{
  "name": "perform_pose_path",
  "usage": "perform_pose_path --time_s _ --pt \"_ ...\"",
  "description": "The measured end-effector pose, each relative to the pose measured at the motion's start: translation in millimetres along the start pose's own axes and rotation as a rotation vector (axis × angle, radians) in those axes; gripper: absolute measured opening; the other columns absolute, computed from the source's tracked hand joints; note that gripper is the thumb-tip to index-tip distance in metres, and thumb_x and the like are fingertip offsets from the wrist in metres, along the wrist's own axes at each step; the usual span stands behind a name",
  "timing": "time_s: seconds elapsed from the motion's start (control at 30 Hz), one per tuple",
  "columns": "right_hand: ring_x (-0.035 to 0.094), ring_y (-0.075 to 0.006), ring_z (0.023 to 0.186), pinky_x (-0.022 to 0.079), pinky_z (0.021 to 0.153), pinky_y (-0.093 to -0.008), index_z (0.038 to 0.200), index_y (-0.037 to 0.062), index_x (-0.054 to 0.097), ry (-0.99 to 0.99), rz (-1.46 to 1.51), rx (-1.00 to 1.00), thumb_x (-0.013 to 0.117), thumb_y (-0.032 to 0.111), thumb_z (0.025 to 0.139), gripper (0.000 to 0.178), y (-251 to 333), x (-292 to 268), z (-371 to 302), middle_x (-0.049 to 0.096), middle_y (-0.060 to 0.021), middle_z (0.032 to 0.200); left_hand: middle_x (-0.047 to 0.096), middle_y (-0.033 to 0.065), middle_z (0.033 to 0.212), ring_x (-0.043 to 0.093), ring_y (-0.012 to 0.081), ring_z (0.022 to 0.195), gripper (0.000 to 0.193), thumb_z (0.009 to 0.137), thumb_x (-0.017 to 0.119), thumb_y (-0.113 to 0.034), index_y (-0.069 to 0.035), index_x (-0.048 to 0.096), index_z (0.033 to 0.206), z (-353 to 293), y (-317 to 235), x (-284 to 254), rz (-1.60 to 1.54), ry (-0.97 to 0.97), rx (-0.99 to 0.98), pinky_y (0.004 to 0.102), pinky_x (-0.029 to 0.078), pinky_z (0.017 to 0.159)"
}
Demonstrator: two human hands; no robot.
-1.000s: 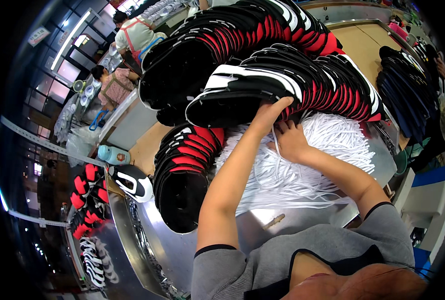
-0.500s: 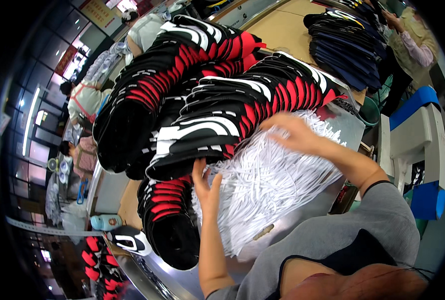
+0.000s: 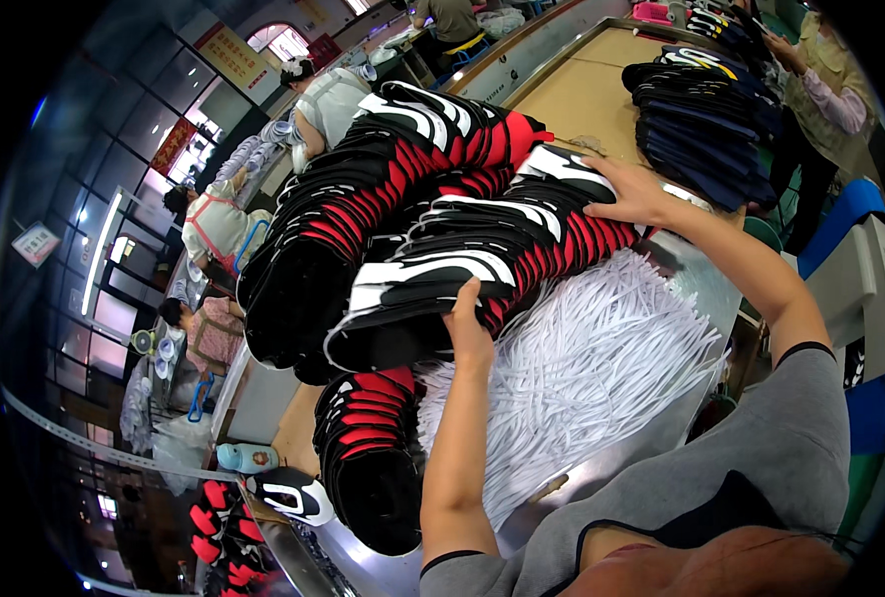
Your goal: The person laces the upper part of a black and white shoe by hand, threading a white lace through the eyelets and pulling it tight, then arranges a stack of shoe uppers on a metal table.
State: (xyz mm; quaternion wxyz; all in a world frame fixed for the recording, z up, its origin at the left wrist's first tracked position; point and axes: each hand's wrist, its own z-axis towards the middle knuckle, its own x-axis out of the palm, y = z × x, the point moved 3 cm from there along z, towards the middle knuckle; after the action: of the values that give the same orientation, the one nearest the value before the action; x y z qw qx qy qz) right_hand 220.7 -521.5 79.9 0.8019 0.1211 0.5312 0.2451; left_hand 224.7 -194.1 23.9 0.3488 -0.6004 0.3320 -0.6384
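Note:
A long row of nested black, white and red shoe uppers (image 3: 442, 271) lies across the table in front of me. My left hand (image 3: 469, 326) grips its near end, thumb up against the side and fingers hidden beneath. At the far end, my right hand (image 3: 629, 193) is curved over the last uppers, fingertips on the white and black parts. Beside the row, close to both forearms, spreads a big pile of white shoelaces (image 3: 582, 378). Another row of uppers (image 3: 333, 204) rests behind, and a shorter stack (image 3: 368, 468) sits at the near left.
Dark blue uppers (image 3: 706, 134) are stacked on the far right table, by a standing person (image 3: 825, 85). A light blue bottle (image 3: 248, 458) and a single white and black upper (image 3: 293, 496) lie left. Several people work along benches at left. A white and blue chair (image 3: 865, 289) stands right.
My right hand has gone from over the laces to the far end of the row and now holds it. My left thumb has come up onto the near end. The whole view has shifted.

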Motion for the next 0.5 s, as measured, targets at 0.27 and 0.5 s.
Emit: perform_pose_path --time_s 0.27,0.5 --pt "0.053 -0.0361 0.106 0.044 0.091 -0.0439 0.141 0.0082 0.043 -0.149 -0.116 -0.362 0.071 0.028 0.076 0.074 -20.6 37.2 14.2 0.056 -0.0174 0.116 0.064 0.0038 0.110 0.060 0.0191 0.106 0.030 0.084 0.063 -0.010 -0.003 0.062 0.113 26.2 47.0 -92.4 0.011 0.157 -0.272 0.0352 0.047 0.096" --pt "0.041 -0.0392 0.125 0.032 0.109 -0.0452 0.149 0.0118 0.034 -0.135 -0.320 -0.288 0.071 0.036 0.080 0.081 -27.6 37.6 2.8 0.045 -0.0215 0.136 0.065 0.0022 0.111 0.055 0.0130 0.101 0.051 0.078 0.081 -0.026 0.004 0.064 0.116 -8.8 22.2 -67.2 0.249 0.140 -0.232 0.0275 0.043 0.088"
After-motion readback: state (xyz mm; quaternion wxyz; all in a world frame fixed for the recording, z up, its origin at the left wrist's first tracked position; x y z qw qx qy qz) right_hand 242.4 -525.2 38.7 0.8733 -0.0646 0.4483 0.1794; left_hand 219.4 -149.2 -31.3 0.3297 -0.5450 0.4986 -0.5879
